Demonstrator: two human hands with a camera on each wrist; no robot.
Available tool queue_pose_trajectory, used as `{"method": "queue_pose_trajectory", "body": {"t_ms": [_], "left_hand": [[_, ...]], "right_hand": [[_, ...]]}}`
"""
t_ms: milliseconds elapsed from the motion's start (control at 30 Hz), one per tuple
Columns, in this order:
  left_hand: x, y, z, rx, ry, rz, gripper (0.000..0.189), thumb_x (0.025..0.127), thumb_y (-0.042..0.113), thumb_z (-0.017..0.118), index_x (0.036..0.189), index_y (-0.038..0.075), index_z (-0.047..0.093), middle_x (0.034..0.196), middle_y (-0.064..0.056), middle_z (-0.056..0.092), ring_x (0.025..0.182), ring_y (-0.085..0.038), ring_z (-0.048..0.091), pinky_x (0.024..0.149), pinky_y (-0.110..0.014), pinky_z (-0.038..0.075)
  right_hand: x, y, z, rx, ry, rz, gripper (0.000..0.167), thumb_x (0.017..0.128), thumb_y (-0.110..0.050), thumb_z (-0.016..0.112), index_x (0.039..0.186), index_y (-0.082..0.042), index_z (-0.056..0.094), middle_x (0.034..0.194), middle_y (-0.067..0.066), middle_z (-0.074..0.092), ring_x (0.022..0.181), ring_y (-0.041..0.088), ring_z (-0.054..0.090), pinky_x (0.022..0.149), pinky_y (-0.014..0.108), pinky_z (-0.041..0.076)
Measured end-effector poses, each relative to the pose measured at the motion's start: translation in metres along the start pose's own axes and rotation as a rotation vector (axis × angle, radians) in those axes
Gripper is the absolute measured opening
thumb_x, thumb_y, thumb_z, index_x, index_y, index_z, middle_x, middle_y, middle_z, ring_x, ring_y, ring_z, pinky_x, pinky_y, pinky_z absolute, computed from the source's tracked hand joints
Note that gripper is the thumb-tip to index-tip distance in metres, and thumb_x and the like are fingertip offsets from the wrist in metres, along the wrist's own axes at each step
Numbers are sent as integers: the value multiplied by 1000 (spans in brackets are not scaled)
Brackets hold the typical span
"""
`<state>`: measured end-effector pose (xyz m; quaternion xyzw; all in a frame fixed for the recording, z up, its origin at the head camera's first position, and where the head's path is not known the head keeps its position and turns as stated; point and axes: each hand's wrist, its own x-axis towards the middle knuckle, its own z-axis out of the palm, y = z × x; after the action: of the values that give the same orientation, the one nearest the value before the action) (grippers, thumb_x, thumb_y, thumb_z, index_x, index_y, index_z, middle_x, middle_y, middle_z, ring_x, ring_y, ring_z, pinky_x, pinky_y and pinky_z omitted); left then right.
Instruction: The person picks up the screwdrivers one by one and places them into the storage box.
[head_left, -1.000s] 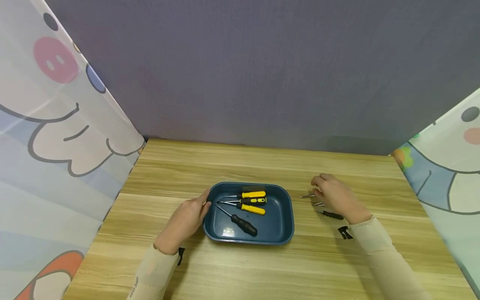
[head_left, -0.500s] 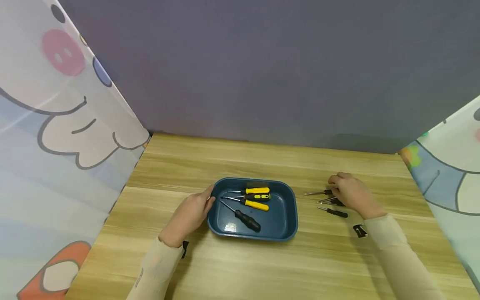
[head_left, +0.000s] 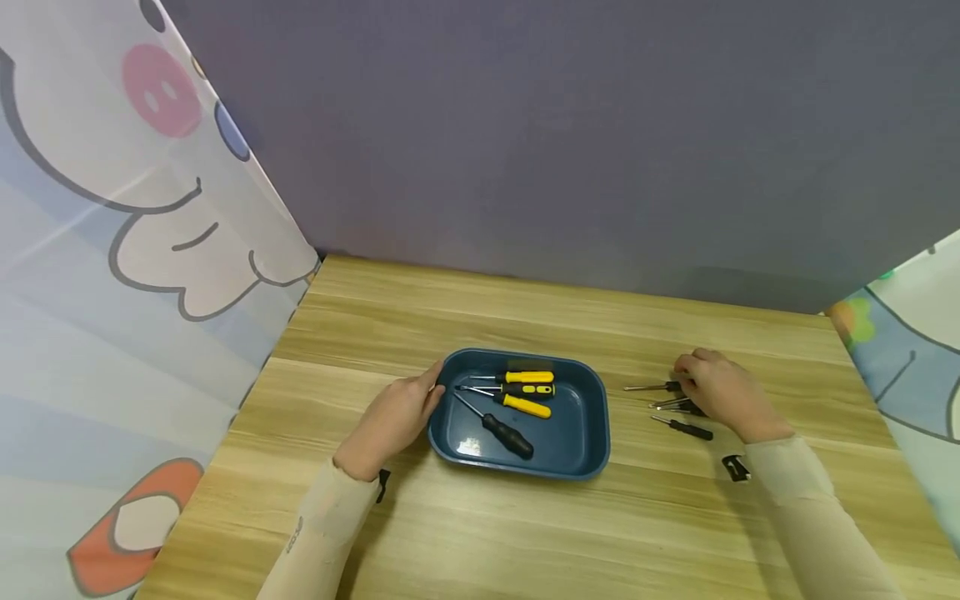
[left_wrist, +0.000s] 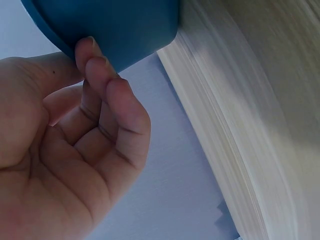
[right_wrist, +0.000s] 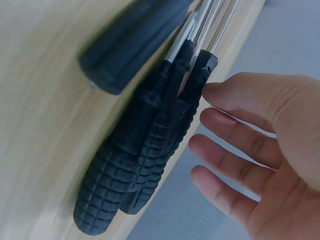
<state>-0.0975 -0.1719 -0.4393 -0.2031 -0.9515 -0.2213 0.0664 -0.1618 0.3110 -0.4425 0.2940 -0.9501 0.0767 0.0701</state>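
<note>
My left hand (head_left: 397,417) grips the left rim of a blue plastic tray (head_left: 525,472), its fingertips on the outer wall in the left wrist view. Inside the tray lie two yellow-handled screwdrivers (head_left: 527,407), a black-and-yellow screwdriver (head_left: 517,389) and a black-handled screwdriver (head_left: 508,435). To the right of the tray, my right hand (head_left: 723,392) hovers by several black-handled screwdrivers (right_wrist: 120,155) lying side by side. Its fingers are spread, with one fingertip right at the outermost handle in the right wrist view. A small black screwdriver (head_left: 690,430) lies nearest me.
The wooden table (head_left: 480,533) runs back to a grey panel (head_left: 525,150). Cartoon-printed sheets (head_left: 150,275) hang at both sides. Small black pieces show beside each sleeve, one near the right cuff (head_left: 735,468).
My right hand has drawn a little to the right, uncovering more of the screwdrivers beneath it. The head view has swung rightward. My left hand keeps its grip on the tray.
</note>
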Motion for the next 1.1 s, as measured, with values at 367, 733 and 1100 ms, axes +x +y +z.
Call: {"method": "queue_pose_trajectory", "body": {"t_ms": [367, 733, 1100], "left_hand": [[2, 1, -1, -5, -24, -21, 44, 101, 12, 61, 140, -7, 53, 105, -21, 71, 87, -30, 71, 74, -42, 57], [2, 0, -1, -9, -17, -15, 43, 101, 11, 61, 139, -8, 54, 105, -22, 71, 89, -32, 71, 75, -44, 57], [1, 1, -2, -13, -27, -30, 44, 101, 11, 61, 140, -8, 52, 104, -22, 71, 86, -31, 71, 73, -43, 57]], "right_hand": [[2, 2, 1, -12, -36, 45, 12, 83, 6, 76, 94, 5, 71, 84, 13, 63, 70, 26, 61, 59, 41, 54], [2, 1, 3, 49, -115, 95, 15, 85, 8, 70, 100, 9, 70, 87, 16, 62, 72, 26, 61, 61, 41, 54], [3, 4, 4, 71, -135, 59, 21, 79, 11, 75, 99, 9, 70, 89, 17, 60, 77, 31, 61, 67, 45, 55]]}}
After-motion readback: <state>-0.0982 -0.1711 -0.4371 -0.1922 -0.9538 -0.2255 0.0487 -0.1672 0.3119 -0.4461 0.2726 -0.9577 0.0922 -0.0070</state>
